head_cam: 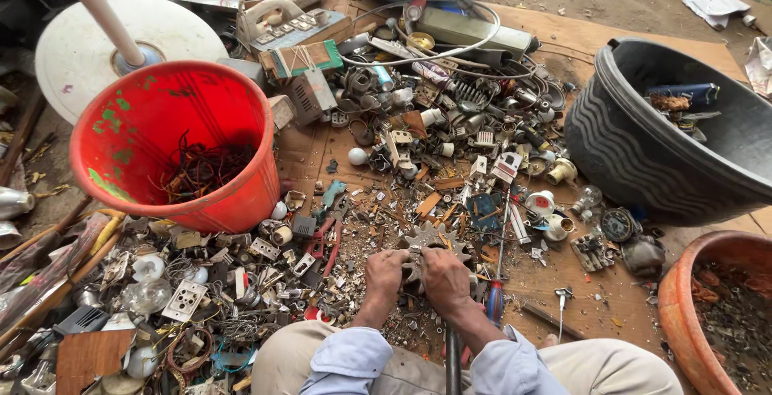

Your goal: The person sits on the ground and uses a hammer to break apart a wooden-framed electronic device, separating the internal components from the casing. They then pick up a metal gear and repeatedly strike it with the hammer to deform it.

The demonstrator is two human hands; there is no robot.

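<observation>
My left hand [384, 276] and my right hand [447, 281] are both closed around a toothed metal gear [426, 241], held just above the ground in front of my knees. The gear's teeth stick out above my fingers; its lower half is hidden by my hands. A dark rod [453, 367] runs down between my legs below the right hand. A screwdriver with a red and blue handle [494, 298] lies just right of my right hand. Red-handled pliers [326, 242] lie to the left.
A red bucket [129, 114] holding dark wires stands at the left. A black tub [635, 146] with scrap sits at the right, a brown clay pot [683, 315] at the lower right. Small scrap parts, bulbs and sockets cover the cardboard [595, 41].
</observation>
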